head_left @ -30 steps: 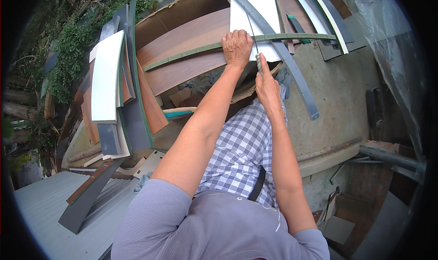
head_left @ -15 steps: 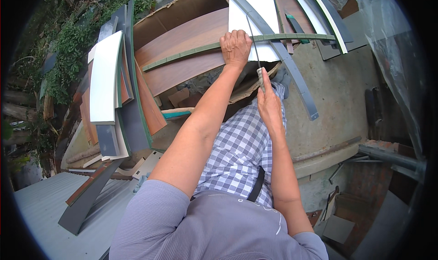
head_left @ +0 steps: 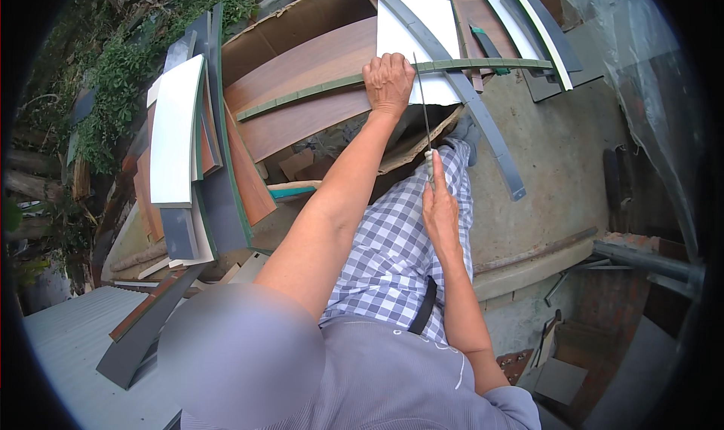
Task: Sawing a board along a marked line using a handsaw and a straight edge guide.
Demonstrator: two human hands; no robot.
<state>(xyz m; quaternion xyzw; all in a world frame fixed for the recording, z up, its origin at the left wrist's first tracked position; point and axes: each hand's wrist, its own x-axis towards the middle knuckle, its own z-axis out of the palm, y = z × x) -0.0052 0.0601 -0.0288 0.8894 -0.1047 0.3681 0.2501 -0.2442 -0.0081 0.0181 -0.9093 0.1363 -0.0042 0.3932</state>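
Note:
My left hand (head_left: 389, 83) is closed over a long narrow green strip (head_left: 309, 90) with evenly spaced marks, pressing it down on the boards. In my right hand (head_left: 442, 213) is the pale handle of a thin-bladed handsaw (head_left: 425, 113), its index finger stretched along the handle. The blade points away from me and meets the strip just right of my left hand. Beneath the strip are a brown wood-grain board (head_left: 302, 61) and a white board (head_left: 422, 15). A grey strip (head_left: 486, 128) passes diagonally by the blade.
An open cardboard box (head_left: 290, 24) lies under the boards. Stacked white (head_left: 175, 140) and dark grey boards (head_left: 223, 196) stand to the left, near green plants. Clear plastic sheeting (head_left: 641, 68) hangs at the right. A concrete ledge (head_left: 535, 264) borders the floor on the right.
My right hand has drawn the saw back toward me, so less of the blade reaches past the strip. The left hand keeps its place on the strip.

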